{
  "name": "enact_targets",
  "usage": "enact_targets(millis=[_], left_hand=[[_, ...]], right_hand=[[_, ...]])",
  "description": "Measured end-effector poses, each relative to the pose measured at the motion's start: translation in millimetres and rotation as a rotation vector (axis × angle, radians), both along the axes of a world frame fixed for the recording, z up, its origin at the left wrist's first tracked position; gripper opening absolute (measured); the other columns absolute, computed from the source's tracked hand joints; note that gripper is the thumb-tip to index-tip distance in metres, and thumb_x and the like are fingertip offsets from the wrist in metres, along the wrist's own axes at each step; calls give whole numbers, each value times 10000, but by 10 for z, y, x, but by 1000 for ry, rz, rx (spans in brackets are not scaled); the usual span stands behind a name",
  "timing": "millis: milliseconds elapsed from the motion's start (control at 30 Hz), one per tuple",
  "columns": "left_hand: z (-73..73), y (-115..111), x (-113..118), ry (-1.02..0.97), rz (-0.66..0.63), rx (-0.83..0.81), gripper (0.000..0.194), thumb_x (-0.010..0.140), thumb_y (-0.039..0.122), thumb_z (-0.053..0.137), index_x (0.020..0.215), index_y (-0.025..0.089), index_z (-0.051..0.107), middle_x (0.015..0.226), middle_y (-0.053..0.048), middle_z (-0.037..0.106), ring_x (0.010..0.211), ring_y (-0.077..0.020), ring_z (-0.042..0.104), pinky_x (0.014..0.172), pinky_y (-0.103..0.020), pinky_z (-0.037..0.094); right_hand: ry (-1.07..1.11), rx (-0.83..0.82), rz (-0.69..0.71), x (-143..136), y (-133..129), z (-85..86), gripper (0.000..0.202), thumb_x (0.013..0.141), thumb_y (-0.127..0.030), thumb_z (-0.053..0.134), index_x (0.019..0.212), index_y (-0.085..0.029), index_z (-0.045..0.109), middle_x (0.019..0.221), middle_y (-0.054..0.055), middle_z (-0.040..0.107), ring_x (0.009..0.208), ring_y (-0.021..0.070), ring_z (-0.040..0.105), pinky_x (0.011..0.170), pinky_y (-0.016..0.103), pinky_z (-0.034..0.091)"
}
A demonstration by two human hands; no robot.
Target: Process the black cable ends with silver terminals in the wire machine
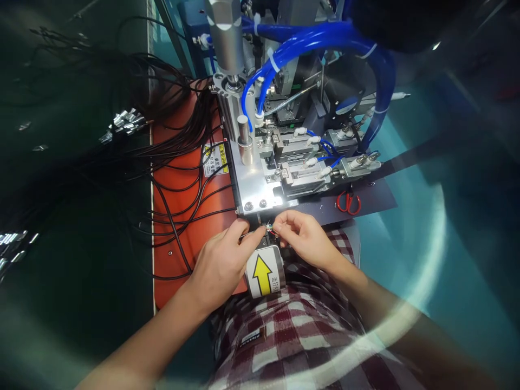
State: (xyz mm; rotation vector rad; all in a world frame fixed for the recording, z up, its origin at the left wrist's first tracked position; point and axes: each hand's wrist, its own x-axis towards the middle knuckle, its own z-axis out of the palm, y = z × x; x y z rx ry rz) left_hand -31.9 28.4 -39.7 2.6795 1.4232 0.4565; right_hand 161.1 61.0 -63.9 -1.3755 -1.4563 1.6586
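My left hand (221, 260) is closed, with thumb and forefinger pinching what looks like a cable end at the front edge of the machine. Thin coloured wires (270, 228), red and greenish among them, show between my two hands. From the other side, the fingertips of my right hand (304, 238) are pinched on these wires. Just behind the fingertips stands the metal plate (254, 187) of the machine. Below them is a rounded cover with a yellow arrow (263, 275). My fingers hide most of the wire ends.
Black cables (174, 162) in a large bundle spread over the orange surface (179, 238) at left, some with shiny metal ends (125, 123). Red-handled scissors (348, 203) lie to the right. Blue air hoses (325, 38) arch above small pneumatic cylinders (304, 179).
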Motion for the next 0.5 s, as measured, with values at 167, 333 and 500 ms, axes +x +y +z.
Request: enact_targets(millis=[167,333,500], left_hand=[[-4,-3,-3,4,-4,-6,314,916,146,396,1148,151,608,853,-66,561,678,-163,572,545,-254,480],[1,-10,6,18,-1,-2,317,911,134,402,1149,146,610,849,-67,559,683,-169,576,543,-256,476],[-10,-10,9,15,2,10,314,916,138,397,1136,143,621,844,-67,562,675,-166,574,538,-253,472]], right_hand=[[-23,60,4,7,-19,-43,171,866,-340,546,785,-190,557,627,-12,570,549,129,530,528,258,421],[-32,108,-24,-8,-47,-57,160,877,-317,539,783,-189,554,628,-13,572,561,130,548,550,260,423],[-59,146,-20,-15,-50,-45,157,886,-312,530,788,-190,548,629,-14,570,562,130,541,552,259,416]])
